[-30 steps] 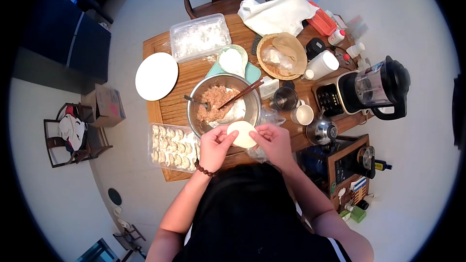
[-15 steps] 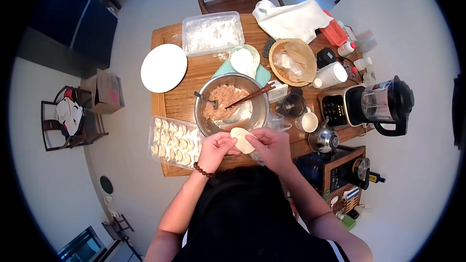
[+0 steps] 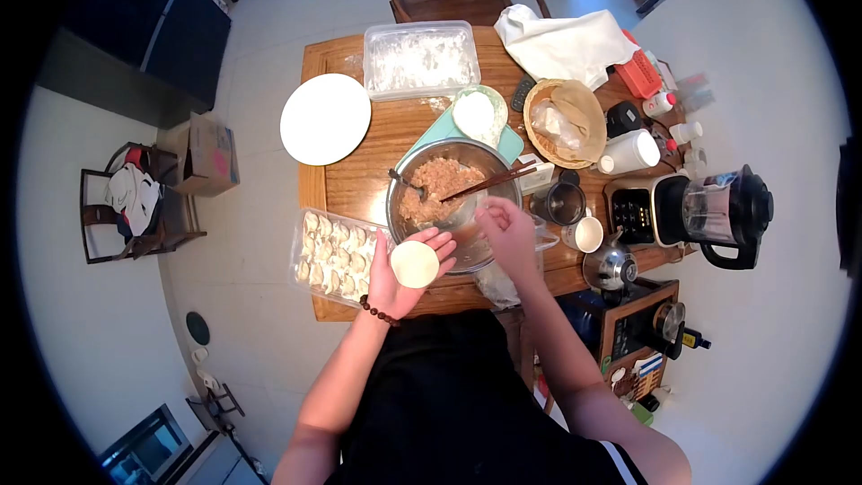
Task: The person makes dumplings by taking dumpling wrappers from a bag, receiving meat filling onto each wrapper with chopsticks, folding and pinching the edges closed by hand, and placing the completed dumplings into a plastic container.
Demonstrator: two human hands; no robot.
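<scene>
My left hand [image 3: 401,278] is palm up with its fingers stretched out, and a round, pale dumpling wrapper [image 3: 415,264] rests on it. Over the near right rim of a metal bowl [image 3: 393,223], my right hand [image 3: 508,232] has its fingers bent together, with nothing visible in them. Pinkish minced filling [image 3: 438,177] lies in the bowl. A pair of dark chopsticks [image 3: 489,182] leans across the right rim, just beyond my right hand. The dark handle of a spoon [image 3: 404,181] sticks out at the left. Left of my left hand, a clear tray [image 3: 298,247] holds rows of folded dumplings [image 3: 337,256].
A white plate [image 3: 325,119] and a floured plastic container [image 3: 420,61] stand at the back. Behind the bowl, a dish of white flour [image 3: 474,115] sits on a teal board [image 3: 512,144]. To the right are a basket [image 3: 539,151], a cup [image 3: 588,233], a kettle [image 3: 609,268] and a blender [image 3: 718,211].
Both hands held the wrapper between them; now it lies flat on my left palm. My right hand has let go and moved up and over the bowl. The whole view has shifted slightly.
</scene>
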